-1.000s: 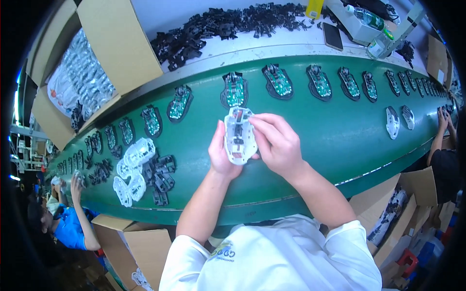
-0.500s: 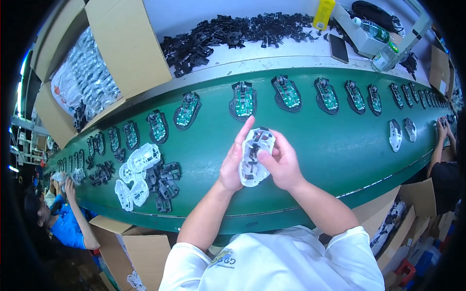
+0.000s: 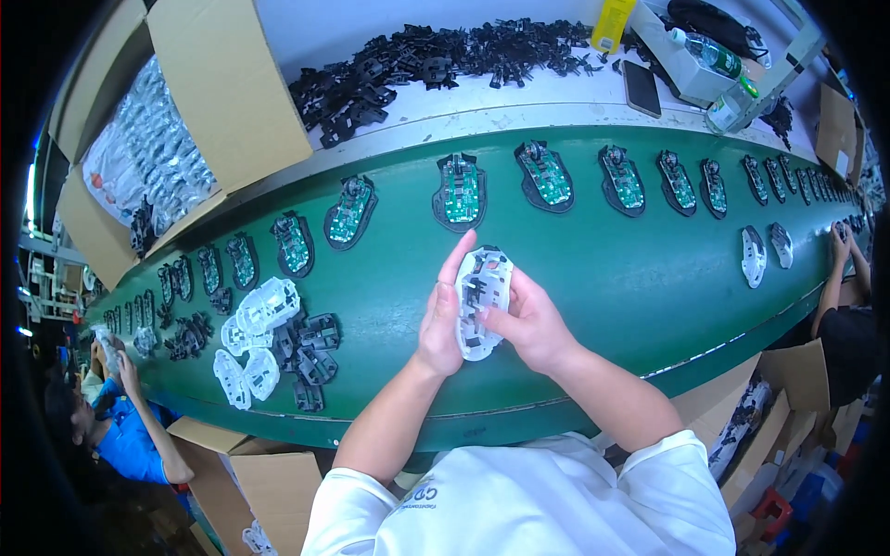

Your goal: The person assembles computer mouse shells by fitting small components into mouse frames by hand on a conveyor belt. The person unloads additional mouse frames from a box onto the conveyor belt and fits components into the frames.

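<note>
Over the green conveyor belt I hold a white plastic computer mouse shell with its ribbed inside facing up; black parts sit inside it. My left hand grips its left edge, index finger stretched out past the top end. From the right, my right hand holds the other edge, with the thumb pressed inside the shell. Just beyond my hands lies a mouse base with a green circuit board. To the left are a pile of white shells and black plastic parts beside them.
A row of mouse bases runs along the green belt. Behind it, a shelf carries a heap of black parts, a phone and bottles. Cardboard boxes stand around. Co-workers sit at both sides.
The shell has tilted and turned slightly in my hands, and my right thumb has shifted lower along it. The belt's items appear slightly farther left in view.
</note>
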`<control>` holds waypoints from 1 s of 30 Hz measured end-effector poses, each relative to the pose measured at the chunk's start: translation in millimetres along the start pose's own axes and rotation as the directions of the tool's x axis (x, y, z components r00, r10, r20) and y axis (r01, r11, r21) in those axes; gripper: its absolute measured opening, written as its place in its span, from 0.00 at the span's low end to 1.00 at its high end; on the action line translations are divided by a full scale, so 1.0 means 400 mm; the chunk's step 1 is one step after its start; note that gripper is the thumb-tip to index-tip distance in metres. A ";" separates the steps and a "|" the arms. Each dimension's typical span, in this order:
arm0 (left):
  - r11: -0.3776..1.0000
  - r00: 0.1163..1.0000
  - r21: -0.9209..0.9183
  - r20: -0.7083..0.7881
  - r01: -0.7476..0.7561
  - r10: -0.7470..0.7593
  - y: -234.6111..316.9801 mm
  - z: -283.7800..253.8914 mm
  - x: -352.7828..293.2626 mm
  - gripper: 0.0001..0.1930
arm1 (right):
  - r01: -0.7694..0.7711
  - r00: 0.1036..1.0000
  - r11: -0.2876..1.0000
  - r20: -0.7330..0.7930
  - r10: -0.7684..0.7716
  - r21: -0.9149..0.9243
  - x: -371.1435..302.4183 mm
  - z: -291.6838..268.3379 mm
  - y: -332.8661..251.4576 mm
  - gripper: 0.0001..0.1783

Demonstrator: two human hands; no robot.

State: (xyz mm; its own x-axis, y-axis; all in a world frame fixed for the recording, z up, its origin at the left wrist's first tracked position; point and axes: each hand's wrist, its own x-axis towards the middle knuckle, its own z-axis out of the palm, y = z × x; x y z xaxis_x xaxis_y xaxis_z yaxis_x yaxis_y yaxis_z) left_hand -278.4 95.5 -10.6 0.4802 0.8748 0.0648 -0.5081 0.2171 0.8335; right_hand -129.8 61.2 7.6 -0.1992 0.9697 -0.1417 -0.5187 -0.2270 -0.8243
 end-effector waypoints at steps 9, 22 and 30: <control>0.996 0.998 -0.064 -0.003 0.064 -0.065 0.023 -0.016 0.021 0.48 | 0.056 0.995 0.989 0.080 -0.068 0.140 0.012 0.001 -0.017 0.26; 0.867 0.992 0.490 -0.033 -0.092 0.124 0.017 0.000 -0.024 0.36 | 0.294 0.915 0.956 -0.292 -0.278 0.013 0.003 -0.062 -0.093 0.20; 0.120 0.933 0.970 0.165 -0.213 0.318 0.307 -0.047 -0.075 0.20 | 0.188 0.618 0.623 -0.402 -0.676 -0.759 -0.119 -0.328 -0.280 0.16</control>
State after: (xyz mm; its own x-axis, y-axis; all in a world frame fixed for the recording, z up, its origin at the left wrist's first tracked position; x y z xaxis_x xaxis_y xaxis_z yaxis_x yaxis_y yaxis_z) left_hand -368.6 104.0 79.6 0.4047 0.8140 0.4167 0.5302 -0.5801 0.6183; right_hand 46.7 52.5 34.9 0.5616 0.7891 0.2491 0.2705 0.1094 -0.9565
